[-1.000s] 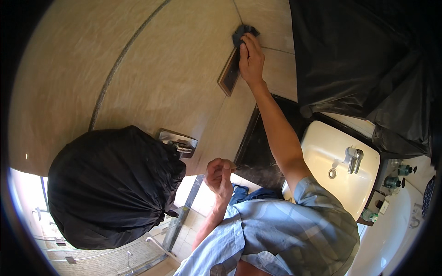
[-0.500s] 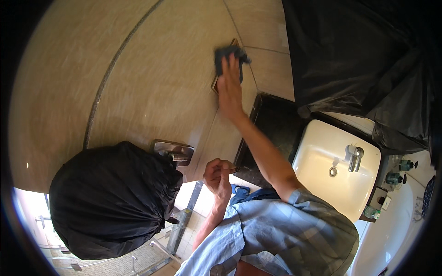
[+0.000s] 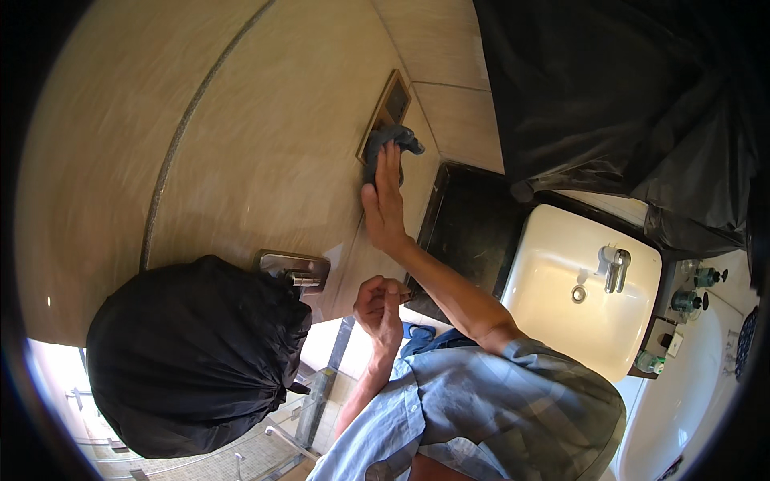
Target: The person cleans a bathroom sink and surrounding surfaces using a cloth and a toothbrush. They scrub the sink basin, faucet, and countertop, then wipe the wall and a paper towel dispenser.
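Observation:
With fingers stretched out, my right hand (image 3: 387, 210) presses a dark grey cloth (image 3: 388, 141) against the beige wall. The cloth is bunched and covers the lower end of a gold-framed switch or socket plate (image 3: 396, 101); the plate's upper part shows. My left hand (image 3: 378, 311) is closed in front of my chest, thumb against the fingers. A small brownish edge sticks out at its fingertips, too little to tell what it is. Below my right hand lies the dark countertop (image 3: 469, 228) beside the white washbasin (image 3: 529, 313).
A chrome tap (image 3: 617, 270) stands on the basin. Green pump bottles (image 3: 688, 301) stand at the right, near a bathtub (image 3: 682, 401). Black plastic covers something large at upper right (image 3: 593, 104); another black-wrapped round thing (image 3: 192, 353) sits by a metal wall fitting (image 3: 295, 271).
My right hand has slid the cloth down along the wall plate, uncovering its upper part. My left hand stays closed in nearly the same place.

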Demonstrator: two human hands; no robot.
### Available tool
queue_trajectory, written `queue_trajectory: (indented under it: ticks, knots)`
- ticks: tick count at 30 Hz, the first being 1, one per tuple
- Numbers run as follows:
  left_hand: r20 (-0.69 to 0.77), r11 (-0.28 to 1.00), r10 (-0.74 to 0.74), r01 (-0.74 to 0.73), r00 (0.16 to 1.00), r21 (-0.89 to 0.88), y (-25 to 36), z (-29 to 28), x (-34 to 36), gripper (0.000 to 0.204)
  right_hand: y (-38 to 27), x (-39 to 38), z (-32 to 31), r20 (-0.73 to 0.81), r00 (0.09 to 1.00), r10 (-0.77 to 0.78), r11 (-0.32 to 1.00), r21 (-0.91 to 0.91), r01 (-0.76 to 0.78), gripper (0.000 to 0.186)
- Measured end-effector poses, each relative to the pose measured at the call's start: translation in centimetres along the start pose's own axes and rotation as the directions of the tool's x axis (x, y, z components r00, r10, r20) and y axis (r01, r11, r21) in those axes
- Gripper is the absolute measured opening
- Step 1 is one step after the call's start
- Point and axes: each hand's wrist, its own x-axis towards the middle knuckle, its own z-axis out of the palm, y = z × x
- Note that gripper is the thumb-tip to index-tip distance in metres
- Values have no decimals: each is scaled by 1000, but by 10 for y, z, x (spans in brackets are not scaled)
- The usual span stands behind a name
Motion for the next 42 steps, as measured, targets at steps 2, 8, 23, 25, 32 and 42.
queue_trajectory:
  ticks: [2,8,23,25,32,42]
  knots:
    - [0,1000,-13,13,1000,17,3,-1,0,19,9,16,0,-15,1000,-11,1000,-16,11,61]
    - [3,1000,-5,5,1000,5,-2,-2,1,19,28,131,-24,-47,993,-105,994,-33,103,57]
    - [17,998,-41,42,999,-46,-7,-5,-2,21,84,66,-22,-110,919,379,909,232,-347,62]
    - [31,998,-48,49,998,-49,-10,-5,-3,22,74,45,-17,-107,915,388,908,217,-359,62]
    - [18,997,-82,83,996,-5,-11,0,-4,20,27,-50,-6,-2,968,250,961,127,-247,57]
    - [12,989,-113,111,994,93,-9,-9,1,22,13,-88,-1,51,998,-38,998,-43,41,49]
